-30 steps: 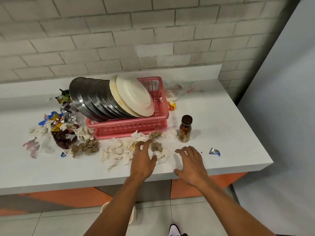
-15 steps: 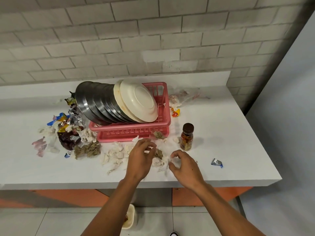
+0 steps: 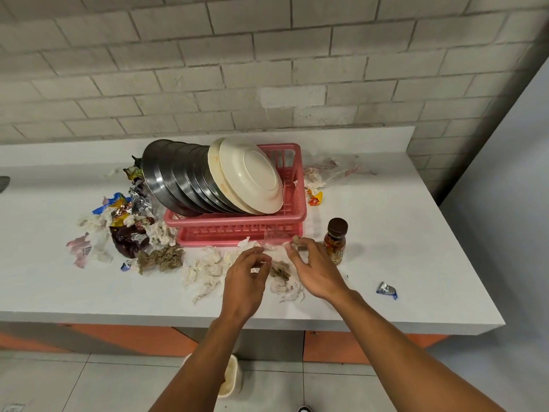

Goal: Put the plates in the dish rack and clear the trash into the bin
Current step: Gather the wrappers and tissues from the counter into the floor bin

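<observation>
The plates (image 3: 249, 173) stand on edge in a row along the dish rack (image 3: 237, 226), with their tops leaning left. In front of the rack, the right hand (image 3: 315, 270) pinches a tissue scrap (image 3: 295, 239) with its fingers. The fingers of the left hand (image 3: 245, 278) are curled, and it is unclear whether they hold anything.

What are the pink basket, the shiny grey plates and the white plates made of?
The pink dish rack looks like moulded plastic: even colour, slatted walls. The grey plates look like metal, probably steel: dark, with bright sheen on their rims. The white plates are smooth and faintly glossy; plastic or ceramic, I cannot tell.
</observation>
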The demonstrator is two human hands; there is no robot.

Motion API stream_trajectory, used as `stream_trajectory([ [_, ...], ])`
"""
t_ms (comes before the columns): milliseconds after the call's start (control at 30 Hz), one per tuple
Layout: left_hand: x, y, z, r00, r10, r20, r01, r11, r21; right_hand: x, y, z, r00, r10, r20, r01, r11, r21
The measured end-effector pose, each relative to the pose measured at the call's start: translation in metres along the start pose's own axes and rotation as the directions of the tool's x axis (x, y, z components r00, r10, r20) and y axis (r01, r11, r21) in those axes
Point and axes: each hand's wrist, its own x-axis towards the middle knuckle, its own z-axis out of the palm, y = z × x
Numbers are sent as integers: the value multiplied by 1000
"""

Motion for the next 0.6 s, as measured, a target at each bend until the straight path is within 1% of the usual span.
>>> stream_trajectory([
  [100, -1, -4, -3, 1000, 6, 1, -6, 1000, 31, 17, -3, 5, 998, -36, -57, 27, 989, -146],
  [200, -1, -5, -4, 1000, 17, 5, -18, 999, 43, 33, -7, 7, 997, -30, -64, 9, 950, -312],
  [300, -1, -4, -4, 1000, 24, 3, -24, 999, 48, 45, -11, 9, 999, -17, -52, -5, 917, -400],
  [367, -1, -3, -4, 1000, 18, -2, -18, 998, 53, 52, -9, 11, 999, -4, -42, -15, 898, -441],
  [433, -1, -2, -3, 1000, 18, -13, -18, 999, 43, 56, -6, 12, 997, -24, -76, -13, 892, -453],
  [500, -3, -2, -3, 999, 20, -25, -19, 999, 42, 57, -4, 14, 987, -78, -144, 4, 892, -451],
  [600, -6, -2, -5, 999, 15, -52, -13, 999, 33, 51, -3, 17, 952, -198, -232, 82, 899, -430],
])
